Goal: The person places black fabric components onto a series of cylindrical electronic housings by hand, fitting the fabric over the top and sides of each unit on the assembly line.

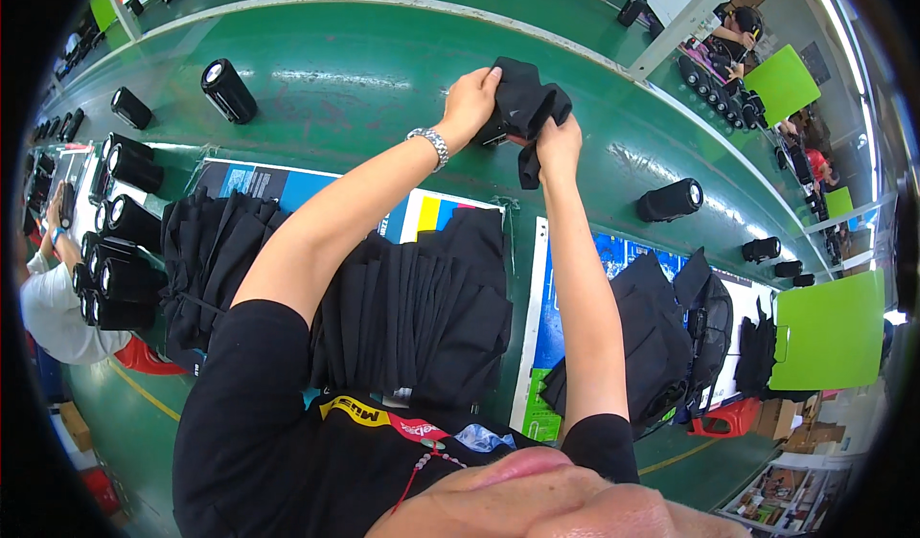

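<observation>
Over the green belt, my arms reach forward and both hands grip a black cloth bag (pixel 517 92). My left hand (pixel 470 105) pinches its left side, thumb on top. My right hand (pixel 560 145) closes on its right edge, where the cloth folds and a strip hangs down. A dark edge shows under the bag by my left fingers; I cannot tell what is inside. Below my arms lie a fanned stack of black cloth bags (pixel 412 308) and another pile of bags (pixel 216 251) further left. More black bags (pixel 632 322) lie right of my right forearm.
Black cylindrical speakers stand on the green belt (pixel 335 88), one speaker (pixel 228 91) at left and another speaker (pixel 670 200) at right. Several speakers (pixel 125 289) crowd the left side, beside a co-worker's white sleeve (pixel 67 313). A green panel (pixel 829 332) stands at right.
</observation>
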A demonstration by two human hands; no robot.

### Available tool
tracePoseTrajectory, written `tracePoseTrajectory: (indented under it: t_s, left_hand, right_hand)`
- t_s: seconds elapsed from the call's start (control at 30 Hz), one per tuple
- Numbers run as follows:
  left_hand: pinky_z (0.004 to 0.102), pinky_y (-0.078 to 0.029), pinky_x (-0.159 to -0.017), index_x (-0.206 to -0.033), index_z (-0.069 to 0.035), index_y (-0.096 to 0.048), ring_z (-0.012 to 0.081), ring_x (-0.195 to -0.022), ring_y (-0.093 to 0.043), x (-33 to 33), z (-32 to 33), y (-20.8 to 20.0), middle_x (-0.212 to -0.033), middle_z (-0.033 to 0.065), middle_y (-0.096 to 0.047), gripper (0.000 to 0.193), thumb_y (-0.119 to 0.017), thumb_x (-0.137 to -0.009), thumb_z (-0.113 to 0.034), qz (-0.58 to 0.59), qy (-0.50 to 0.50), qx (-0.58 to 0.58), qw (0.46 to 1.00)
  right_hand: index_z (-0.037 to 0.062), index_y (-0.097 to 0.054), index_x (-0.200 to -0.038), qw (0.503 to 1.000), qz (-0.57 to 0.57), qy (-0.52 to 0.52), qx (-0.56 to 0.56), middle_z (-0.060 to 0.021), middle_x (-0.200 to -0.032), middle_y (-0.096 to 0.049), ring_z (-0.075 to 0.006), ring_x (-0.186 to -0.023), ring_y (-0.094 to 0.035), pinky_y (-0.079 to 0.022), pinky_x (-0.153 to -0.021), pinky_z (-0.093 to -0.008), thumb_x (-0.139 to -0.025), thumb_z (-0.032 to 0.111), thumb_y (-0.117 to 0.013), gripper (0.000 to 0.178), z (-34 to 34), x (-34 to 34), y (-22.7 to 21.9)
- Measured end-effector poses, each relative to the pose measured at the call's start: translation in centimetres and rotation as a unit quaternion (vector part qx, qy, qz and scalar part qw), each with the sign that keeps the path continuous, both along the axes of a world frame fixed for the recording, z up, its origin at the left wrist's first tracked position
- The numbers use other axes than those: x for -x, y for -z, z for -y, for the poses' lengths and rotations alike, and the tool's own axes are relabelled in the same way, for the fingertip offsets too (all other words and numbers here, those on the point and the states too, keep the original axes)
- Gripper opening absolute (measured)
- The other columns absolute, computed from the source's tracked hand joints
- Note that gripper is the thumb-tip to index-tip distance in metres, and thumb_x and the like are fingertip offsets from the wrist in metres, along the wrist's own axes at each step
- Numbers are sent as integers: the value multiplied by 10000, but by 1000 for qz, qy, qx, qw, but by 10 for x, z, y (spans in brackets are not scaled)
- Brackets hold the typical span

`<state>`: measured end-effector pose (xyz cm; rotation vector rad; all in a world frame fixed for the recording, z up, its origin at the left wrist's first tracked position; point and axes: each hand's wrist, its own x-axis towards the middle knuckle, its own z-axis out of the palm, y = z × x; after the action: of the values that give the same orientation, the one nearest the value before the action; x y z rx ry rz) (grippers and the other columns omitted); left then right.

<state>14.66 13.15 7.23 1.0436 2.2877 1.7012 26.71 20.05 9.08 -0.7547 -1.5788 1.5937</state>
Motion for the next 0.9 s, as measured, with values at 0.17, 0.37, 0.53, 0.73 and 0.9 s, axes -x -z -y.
tracePoseTrajectory:
  t_s: [0.17, 0.37, 0.53, 0.73, 0.9]
  left_hand:
    - [307, -476, -756, -1005, 48, -626, 158, -835, -612, -6, -8, 17, -970, 94, -661, 299, -481, -970, -211, 461, 28, -348, 816]
    - [305, -476, -779, -1025, 42, -603, 166, -868, -609, 6, -12, 11, -974, 102, -652, 276, -480, -969, -199, 428, 118, -368, 817]
    - [291, -456, -786, -1083, -29, -604, 137, -881, -592, -4, -19, -34, -1000, 54, -643, 267, -480, -976, -239, 413, 151, -250, 863]
    - [270, -446, -734, -1079, -35, -607, 100, -847, -573, 3, -1, -14, -971, 26, -629, 290, -517, -964, -286, 355, 131, -210, 901]
    - [258, -431, -752, -1069, -22, -614, 92, -812, -554, -6, -9, 3, -931, 9, -625, 353, -564, -936, -345, 328, 114, -257, 902]
  right_hand:
    - [-106, -576, -1032, 998, 14, 58, -18, -180, -1003, -629, -282, -773, -676, -607, -545, -364, -840, 3, -453, 253, 21, 26, 7]
    - [-61, -596, -1049, 999, -11, -28, 31, -155, -1003, -634, -231, -789, -667, -591, -523, -339, -883, 63, -492, 231, -15, 24, 12]
    - [-55, -624, -1024, 998, -10, 20, -62, -154, -925, -667, -217, -784, -669, -524, -620, -339, -842, 80, -563, 234, -54, 13, 28]
    - [-42, -622, -1006, 996, 85, -1, -33, -141, -854, -664, -195, -743, -646, -482, -633, -355, -829, 87, -543, 233, -38, -1, 0]
    - [-70, -599, -959, 996, 47, 8, -82, -197, -823, -652, -276, -743, -660, -497, -654, -385, -814, 117, -552, 242, -46, -2, 9]
